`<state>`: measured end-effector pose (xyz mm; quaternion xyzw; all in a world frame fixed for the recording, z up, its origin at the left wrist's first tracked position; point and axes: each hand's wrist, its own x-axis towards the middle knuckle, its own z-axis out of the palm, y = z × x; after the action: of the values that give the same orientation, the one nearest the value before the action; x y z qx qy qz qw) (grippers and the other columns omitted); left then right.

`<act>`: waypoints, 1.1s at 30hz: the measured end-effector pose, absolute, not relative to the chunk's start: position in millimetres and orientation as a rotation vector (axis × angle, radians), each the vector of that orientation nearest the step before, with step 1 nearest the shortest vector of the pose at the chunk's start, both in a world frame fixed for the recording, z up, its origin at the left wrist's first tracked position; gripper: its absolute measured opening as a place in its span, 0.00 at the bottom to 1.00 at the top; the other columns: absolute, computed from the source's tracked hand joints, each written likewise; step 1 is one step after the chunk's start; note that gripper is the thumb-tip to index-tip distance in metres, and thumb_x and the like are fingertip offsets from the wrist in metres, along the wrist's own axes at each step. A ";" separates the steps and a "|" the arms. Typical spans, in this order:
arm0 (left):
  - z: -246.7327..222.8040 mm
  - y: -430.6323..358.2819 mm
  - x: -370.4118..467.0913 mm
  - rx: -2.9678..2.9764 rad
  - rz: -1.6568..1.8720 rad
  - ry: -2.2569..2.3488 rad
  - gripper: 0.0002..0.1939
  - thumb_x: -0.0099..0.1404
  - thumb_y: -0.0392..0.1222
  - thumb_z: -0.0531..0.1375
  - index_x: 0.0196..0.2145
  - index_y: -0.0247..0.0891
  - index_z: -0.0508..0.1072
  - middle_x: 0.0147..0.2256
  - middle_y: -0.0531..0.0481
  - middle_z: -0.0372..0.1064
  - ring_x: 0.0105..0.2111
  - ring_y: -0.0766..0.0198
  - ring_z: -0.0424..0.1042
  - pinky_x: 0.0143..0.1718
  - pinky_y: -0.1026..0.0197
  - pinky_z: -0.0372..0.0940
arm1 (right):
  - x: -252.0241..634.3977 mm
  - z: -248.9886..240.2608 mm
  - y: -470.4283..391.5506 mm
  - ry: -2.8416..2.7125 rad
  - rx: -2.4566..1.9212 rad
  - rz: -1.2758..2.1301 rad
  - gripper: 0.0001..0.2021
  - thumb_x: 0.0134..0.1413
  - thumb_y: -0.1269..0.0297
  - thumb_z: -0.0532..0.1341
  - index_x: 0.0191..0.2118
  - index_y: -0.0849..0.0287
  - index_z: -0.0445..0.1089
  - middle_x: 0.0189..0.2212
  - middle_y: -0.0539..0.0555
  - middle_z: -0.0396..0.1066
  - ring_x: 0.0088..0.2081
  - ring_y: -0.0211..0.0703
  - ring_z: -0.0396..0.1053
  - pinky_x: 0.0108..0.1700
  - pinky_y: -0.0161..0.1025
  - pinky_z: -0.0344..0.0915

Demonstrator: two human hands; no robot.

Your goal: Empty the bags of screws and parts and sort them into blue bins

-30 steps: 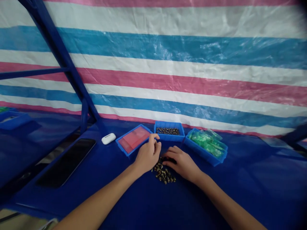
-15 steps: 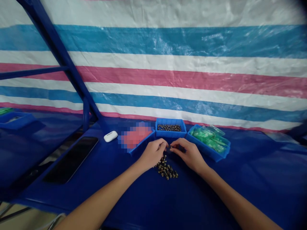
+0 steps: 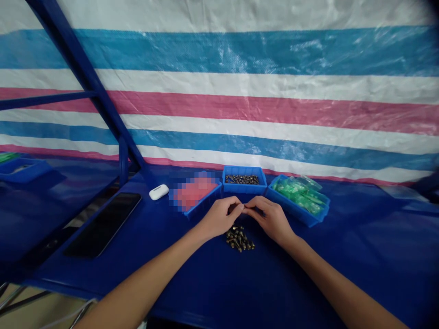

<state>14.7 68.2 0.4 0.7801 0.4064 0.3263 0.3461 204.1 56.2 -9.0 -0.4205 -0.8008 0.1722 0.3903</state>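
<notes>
My left hand (image 3: 222, 216) and my right hand (image 3: 270, 218) meet fingertip to fingertip above the table, both closed in a pinch. Half a second ago a small dark metal piece, like a screw, showed at the right fingertips; now the fingers hide it almost wholly. What the left fingers grip is hidden. Just below the hands lies a loose pile of brass-and-dark screws (image 3: 240, 239). Behind the hands stands a blue bin (image 3: 244, 188) with many small dark metal parts (image 3: 242, 179) in it.
Right of the hands sits a blue bin (image 3: 310, 221) of green plastic packets (image 3: 298, 194). To the left, another blue bin (image 3: 203, 202) holds blurred-out red contents. Further left are a white case (image 3: 158, 192) and a black phone (image 3: 104, 224), near a blue frame post (image 3: 103, 105).
My fingertips have come together, and the small metal piece between them is now covered. The left hand has shifted slightly right. The view has tilted slightly.
</notes>
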 end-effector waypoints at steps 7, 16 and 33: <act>0.9 70.7 13.0 2.003 0.835 1.057 0.17 0.70 0.46 0.50 0.28 0.36 0.68 0.24 0.54 0.63 0.25 0.68 0.60 0.27 0.65 0.53 | 204.8 -10.0 53.6 -2.170 -1.039 0.346 0.08 0.64 0.61 0.56 0.43 0.56 0.71 0.38 0.54 0.72 0.40 0.43 0.70 0.44 0.41 0.68; -1.6 70.5 13.4 1.765 0.964 1.153 0.27 0.72 0.55 0.39 0.31 0.36 0.70 0.21 0.54 0.61 0.22 0.66 0.62 0.26 0.64 0.55 | 199.5 13.9 82.4 -1.974 -1.221 0.022 0.12 0.64 0.57 0.55 0.44 0.56 0.73 0.38 0.55 0.76 0.38 0.45 0.73 0.41 0.40 0.68; 7.8 69.4 6.9 1.895 1.112 1.267 0.23 0.74 0.47 0.40 0.24 0.38 0.61 0.23 0.54 0.61 0.25 0.66 0.62 0.29 0.64 0.55 | 184.2 -2.1 61.1 -2.467 -0.960 0.609 0.09 0.62 0.63 0.59 0.43 0.52 0.75 0.40 0.52 0.73 0.43 0.42 0.72 0.46 0.39 0.68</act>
<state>6.9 69.4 7.8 0.7132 0.4768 0.4186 0.2980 184.2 61.1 -2.1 -0.3455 -0.8877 0.2193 0.2109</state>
